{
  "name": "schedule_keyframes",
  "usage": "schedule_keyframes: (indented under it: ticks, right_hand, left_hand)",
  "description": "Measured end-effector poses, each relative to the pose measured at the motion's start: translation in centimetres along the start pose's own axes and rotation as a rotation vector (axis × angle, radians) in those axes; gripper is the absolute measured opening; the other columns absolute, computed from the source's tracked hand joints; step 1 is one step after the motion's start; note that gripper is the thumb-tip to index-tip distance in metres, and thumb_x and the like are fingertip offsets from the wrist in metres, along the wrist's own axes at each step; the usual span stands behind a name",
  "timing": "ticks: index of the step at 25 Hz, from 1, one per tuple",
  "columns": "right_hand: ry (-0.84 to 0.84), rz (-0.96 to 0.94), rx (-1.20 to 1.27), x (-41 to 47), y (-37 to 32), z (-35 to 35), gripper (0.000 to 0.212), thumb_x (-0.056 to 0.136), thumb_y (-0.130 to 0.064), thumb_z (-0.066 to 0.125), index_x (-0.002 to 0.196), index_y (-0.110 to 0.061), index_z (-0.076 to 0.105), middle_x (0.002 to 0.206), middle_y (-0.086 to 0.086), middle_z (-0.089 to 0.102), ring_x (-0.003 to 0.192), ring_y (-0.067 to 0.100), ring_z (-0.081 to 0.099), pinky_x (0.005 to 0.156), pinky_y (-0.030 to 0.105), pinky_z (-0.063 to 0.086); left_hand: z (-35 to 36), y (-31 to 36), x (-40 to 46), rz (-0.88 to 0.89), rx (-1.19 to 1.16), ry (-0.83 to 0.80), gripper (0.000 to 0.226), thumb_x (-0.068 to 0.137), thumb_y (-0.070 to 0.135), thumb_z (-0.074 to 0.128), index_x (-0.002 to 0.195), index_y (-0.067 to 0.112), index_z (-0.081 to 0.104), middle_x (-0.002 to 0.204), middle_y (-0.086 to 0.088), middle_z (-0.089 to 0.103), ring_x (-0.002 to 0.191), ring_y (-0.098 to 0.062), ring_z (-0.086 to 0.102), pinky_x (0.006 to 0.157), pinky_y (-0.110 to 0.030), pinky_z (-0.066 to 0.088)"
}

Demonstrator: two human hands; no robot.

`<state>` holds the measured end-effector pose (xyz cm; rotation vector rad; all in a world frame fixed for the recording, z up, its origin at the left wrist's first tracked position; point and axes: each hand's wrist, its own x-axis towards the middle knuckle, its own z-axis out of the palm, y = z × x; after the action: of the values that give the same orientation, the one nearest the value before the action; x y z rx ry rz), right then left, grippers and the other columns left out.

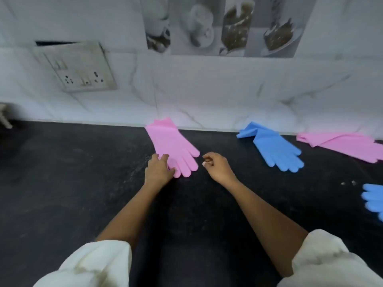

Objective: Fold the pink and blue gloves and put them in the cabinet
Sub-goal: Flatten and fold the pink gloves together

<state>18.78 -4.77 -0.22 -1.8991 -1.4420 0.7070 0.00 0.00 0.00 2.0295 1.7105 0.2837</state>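
A pink glove (172,146) lies flat on the black counter (72,183), cuff at the wall, fingers pointing toward me. My left hand (158,170) rests on its nearest fingers, pinching one fingertip. My right hand (216,166) hovers just right of the glove, fingers loosely curled, holding nothing. A blue glove (273,147) lies further right with its cuff partly folded. A second pink glove (344,145) lies at the far right. Fingers of another blue glove (374,200) show at the right edge. No cabinet is visible.
A marble-tiled wall (207,90) stands behind the counter, with a switch and socket plate (78,67) at the left. Small crumbs (348,183) lie on the counter near the right blue glove. My cream sleeves (93,266) fill the bottom corners.
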Motion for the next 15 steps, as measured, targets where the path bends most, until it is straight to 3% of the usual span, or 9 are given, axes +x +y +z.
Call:
schedule_keyframes:
  ticks: [3,6,10,12,13,15]
  right_hand:
    - [-0.050,0.015,-0.029,1.3,-0.6,3.5,0.044,0.090,-0.017,0.055,0.133,-0.010,0.047,0.132,0.013,0.051,0.118,0.025,0.052,0.101,0.038,0.045]
    - [-0.018,0.032,-0.122,1.7,-0.7,5.7,0.051,0.088,-0.019,0.058,0.137,-0.017,0.042,0.131,0.013,0.044,0.122,0.027,0.042,0.099,0.039,0.041]
    - [0.001,0.150,0.046,2.2,-1.2,5.1,0.032,0.084,-0.004,0.056,0.114,-0.015,0.061,0.116,0.010,0.053,0.105,0.025,0.055,0.077,0.025,0.044]
    - [0.020,0.186,0.132,1.5,-1.2,4.2,0.030,0.084,0.003,0.048,0.104,-0.010,0.067,0.105,0.004,0.055,0.095,0.016,0.054,0.067,0.017,0.040]
    - [0.021,0.202,0.175,0.7,-1.0,3.7,0.033,0.084,0.004,0.044,0.104,-0.009,0.068,0.103,0.002,0.055,0.091,0.013,0.053,0.066,0.016,0.039]
    - [0.039,0.233,0.338,-1.3,-0.5,2.3,0.041,0.085,0.009,0.037,0.106,-0.007,0.069,0.110,0.000,0.056,0.098,0.013,0.053,0.078,0.018,0.042]
  left_hand:
    - [0.4,-1.7,1.7,-0.041,-0.131,0.006,0.069,0.085,0.030,0.064,0.142,0.011,0.030,0.145,-0.020,0.033,0.133,-0.037,0.033,0.107,-0.047,0.035]
    - [0.9,-1.9,2.7,-0.016,-0.334,-0.020,0.068,0.081,0.018,0.069,0.140,0.013,0.035,0.138,-0.020,0.039,0.125,-0.034,0.043,0.101,-0.039,0.039]
    - [1.0,-1.6,2.8,0.039,-0.422,-0.045,0.037,0.081,0.011,0.063,0.118,0.013,0.061,0.117,-0.012,0.051,0.110,-0.027,0.053,0.088,-0.028,0.040]
    - [0.9,-1.5,2.1,0.129,-0.456,-0.037,0.031,0.087,0.011,0.053,0.115,0.013,0.065,0.106,-0.006,0.052,0.104,-0.021,0.052,0.089,-0.028,0.039]
    - [0.9,-1.4,1.6,0.193,-0.463,-0.038,0.033,0.089,0.008,0.047,0.117,0.012,0.065,0.102,-0.005,0.052,0.103,-0.019,0.051,0.092,-0.029,0.038]
    - [0.8,-1.1,0.8,0.348,-0.410,-0.027,0.041,0.088,-0.003,0.040,0.121,0.010,0.063,0.097,-0.007,0.053,0.104,-0.022,0.047,0.097,-0.032,0.036]
